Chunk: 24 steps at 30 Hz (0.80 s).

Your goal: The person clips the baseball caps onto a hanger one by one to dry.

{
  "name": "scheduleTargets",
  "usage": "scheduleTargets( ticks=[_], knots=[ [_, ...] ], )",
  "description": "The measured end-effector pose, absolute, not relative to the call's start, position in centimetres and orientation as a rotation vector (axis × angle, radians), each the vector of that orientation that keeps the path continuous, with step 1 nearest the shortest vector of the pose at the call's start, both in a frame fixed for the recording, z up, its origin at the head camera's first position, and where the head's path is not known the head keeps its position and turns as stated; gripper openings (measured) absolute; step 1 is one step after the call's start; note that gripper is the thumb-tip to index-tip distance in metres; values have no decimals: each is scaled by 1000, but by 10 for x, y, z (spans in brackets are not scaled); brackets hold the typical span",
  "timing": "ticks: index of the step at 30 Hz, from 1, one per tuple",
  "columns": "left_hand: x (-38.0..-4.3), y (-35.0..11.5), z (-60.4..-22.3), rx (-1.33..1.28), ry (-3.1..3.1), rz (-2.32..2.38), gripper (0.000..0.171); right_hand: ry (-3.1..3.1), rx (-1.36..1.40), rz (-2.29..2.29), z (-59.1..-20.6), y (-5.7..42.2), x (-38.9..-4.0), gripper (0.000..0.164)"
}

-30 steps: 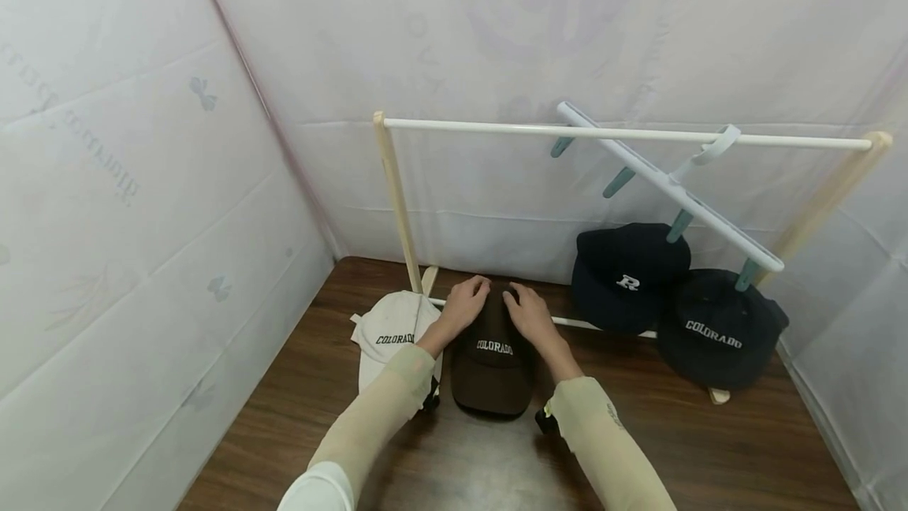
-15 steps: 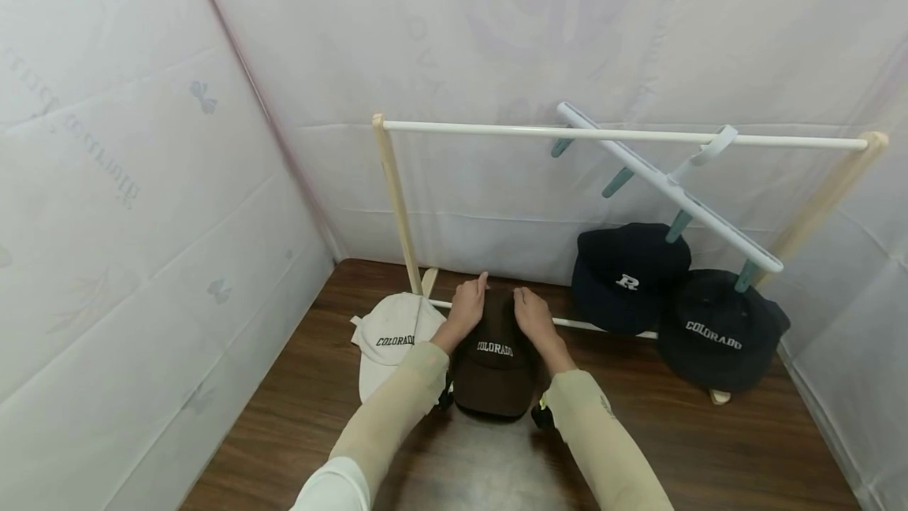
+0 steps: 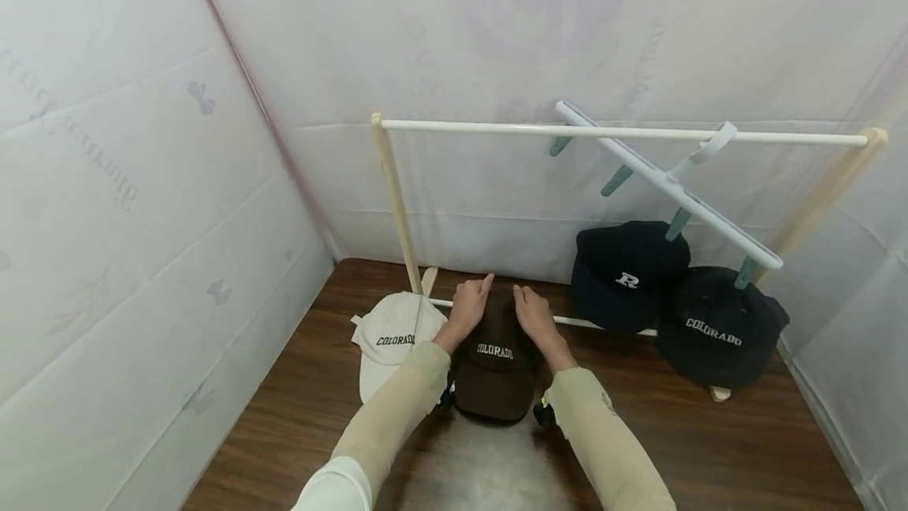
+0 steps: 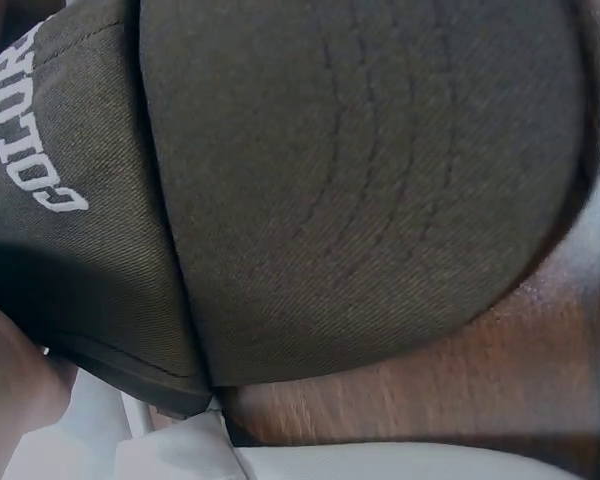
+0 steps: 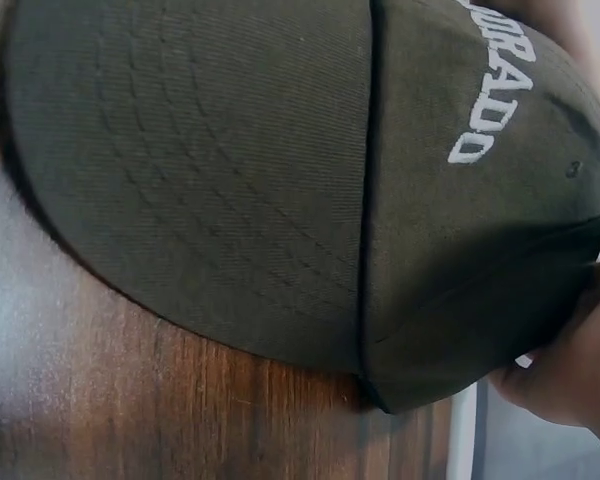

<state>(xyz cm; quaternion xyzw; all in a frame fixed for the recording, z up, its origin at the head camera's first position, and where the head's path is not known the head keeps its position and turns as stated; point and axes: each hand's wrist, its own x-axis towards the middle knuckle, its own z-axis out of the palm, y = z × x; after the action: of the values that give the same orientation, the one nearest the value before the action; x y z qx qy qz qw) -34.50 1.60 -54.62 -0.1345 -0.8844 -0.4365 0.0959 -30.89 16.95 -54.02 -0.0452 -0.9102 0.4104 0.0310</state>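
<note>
A brown baseball cap (image 3: 494, 391) with white COLORADO lettering lies on the table, brim toward me. My left hand (image 3: 467, 311) grips the left side of its crown near the back. On the opposite side my right hand (image 3: 535, 315) holds the crown, its fingers along the cap's rear edge. Both wrist views are filled by the cap, with the brim (image 4: 380, 190) flat and stitched in the left one. In the right wrist view, part of the hand (image 5: 570, 370) shows at the crown's lower edge. The fingertips behind the cap are hidden.
A white COLORADO cap (image 3: 390, 337) lies close on the left. Behind stands a rack with a white top rod (image 3: 496, 128) and low bar. From it hangs a clip hanger (image 3: 667, 180), with a navy R cap (image 3: 613, 290) and a black cap (image 3: 716, 353) clipped on.
Both hands have moved from reaching over the back of the brown cap to gripping its sides. The cap has shifted very slightly; the other caps stay put.
</note>
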Motion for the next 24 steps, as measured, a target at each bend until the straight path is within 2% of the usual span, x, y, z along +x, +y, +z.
scheduleTargets(
  ticks=[10,17,24],
  knots=[
    [-344,6,-544,-482,-2659,-1300,49,-2889,-18,1365,-534,183,-303,42],
    [-340,-10,-547,-638,-2733,-1352,27,-2884,182,1648,-532,206,-303,36],
    [-337,-15,-553,-697,-2784,-1401,31,-2949,308,1671,-531,216,-309,42]
  ],
)
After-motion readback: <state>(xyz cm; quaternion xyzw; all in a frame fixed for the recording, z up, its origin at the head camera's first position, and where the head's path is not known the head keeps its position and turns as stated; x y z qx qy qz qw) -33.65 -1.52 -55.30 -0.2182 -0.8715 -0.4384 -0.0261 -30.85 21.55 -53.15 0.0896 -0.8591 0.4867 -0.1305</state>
